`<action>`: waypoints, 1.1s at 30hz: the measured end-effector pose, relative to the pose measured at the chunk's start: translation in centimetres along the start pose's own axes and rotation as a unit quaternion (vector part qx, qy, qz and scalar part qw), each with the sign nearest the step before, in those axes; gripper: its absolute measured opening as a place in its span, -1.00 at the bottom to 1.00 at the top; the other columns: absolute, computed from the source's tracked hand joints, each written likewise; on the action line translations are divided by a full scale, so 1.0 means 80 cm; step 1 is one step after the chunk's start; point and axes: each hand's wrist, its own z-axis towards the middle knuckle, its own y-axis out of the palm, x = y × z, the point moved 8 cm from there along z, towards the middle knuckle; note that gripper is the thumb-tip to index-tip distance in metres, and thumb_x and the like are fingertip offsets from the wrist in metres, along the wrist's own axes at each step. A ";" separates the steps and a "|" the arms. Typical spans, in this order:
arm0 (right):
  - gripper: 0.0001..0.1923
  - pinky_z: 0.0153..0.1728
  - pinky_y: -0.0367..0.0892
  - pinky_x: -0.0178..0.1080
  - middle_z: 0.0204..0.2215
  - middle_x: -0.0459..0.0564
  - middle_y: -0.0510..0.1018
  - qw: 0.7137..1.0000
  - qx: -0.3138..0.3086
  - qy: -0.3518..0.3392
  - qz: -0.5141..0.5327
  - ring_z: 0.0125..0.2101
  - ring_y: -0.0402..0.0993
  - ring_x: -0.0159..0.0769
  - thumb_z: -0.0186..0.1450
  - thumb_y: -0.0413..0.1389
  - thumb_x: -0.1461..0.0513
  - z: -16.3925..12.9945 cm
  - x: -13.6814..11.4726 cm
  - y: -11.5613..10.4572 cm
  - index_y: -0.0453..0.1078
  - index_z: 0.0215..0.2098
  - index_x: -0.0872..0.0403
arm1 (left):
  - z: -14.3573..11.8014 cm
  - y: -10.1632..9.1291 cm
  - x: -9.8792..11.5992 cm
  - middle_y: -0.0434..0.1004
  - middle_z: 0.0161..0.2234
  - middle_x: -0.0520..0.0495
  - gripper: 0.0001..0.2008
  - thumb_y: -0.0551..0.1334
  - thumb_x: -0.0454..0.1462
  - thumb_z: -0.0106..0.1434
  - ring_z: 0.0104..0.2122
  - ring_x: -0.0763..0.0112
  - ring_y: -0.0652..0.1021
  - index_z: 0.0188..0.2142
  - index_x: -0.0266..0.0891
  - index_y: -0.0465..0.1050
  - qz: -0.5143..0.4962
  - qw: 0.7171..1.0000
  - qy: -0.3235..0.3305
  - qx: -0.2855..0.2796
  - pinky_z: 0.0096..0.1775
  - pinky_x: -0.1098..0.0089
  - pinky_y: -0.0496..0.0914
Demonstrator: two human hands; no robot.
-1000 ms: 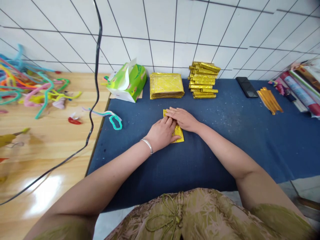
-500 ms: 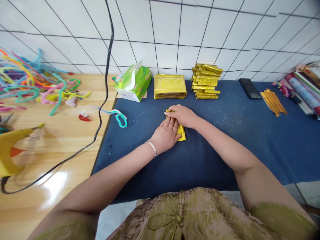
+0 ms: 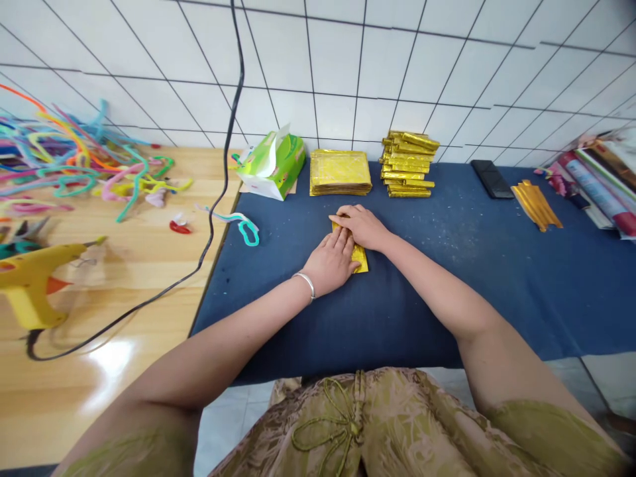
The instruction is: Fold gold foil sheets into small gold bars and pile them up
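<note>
both hands lie flat, fingers together, on the small folded gold foil paper, left hand at its near end, right hand at its far end, long axis running away from the body.

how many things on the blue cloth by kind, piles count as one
gold paper piles: 3 (flat stack, folded stack, strips)
gold sheet under left hand and right hand: 1
tissue pack: 1
black phone: 1
total: 6
</note>
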 end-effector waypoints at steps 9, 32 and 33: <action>-0.61 -0.09 0.13 -0.15 0.04 -0.03 0.35 1.000 0.010 0.011 0.007 -0.09 0.18 -0.17 0.42 -0.20 0.11 0.000 0.001 0.000 0.27 0.13 -0.11 | -0.002 -0.008 -0.010 0.02 0.28 -0.31 -0.33 -0.03 0.01 0.32 0.29 0.12 0.03 0.25 -0.41 0.04 -0.052 0.998 -0.014 0.032 0.25 0.14 -0.05; -0.57 -0.08 0.12 -0.13 0.06 -0.03 0.33 1.000 0.011 0.019 0.009 -0.06 0.19 -0.14 0.38 -0.17 0.24 -0.004 0.001 0.002 0.24 0.16 -0.12 | -0.097 -0.033 0.038 0.18 0.21 -0.35 -0.38 -0.05 0.01 0.33 0.23 0.05 0.18 0.23 -0.37 0.09 -0.057 0.998 0.015 0.003 0.14 0.10 0.08; -0.57 -0.07 0.12 -0.13 0.06 -0.03 0.33 1.000 0.010 0.021 0.008 -0.06 0.19 -0.14 0.38 -0.17 0.25 -0.004 0.001 0.002 0.25 0.16 -0.11 | -0.101 -0.032 0.040 0.17 0.22 -0.34 -0.38 -0.06 0.01 0.34 0.24 0.05 0.17 0.23 -0.37 0.09 -0.055 0.998 0.019 -0.003 0.15 0.10 0.08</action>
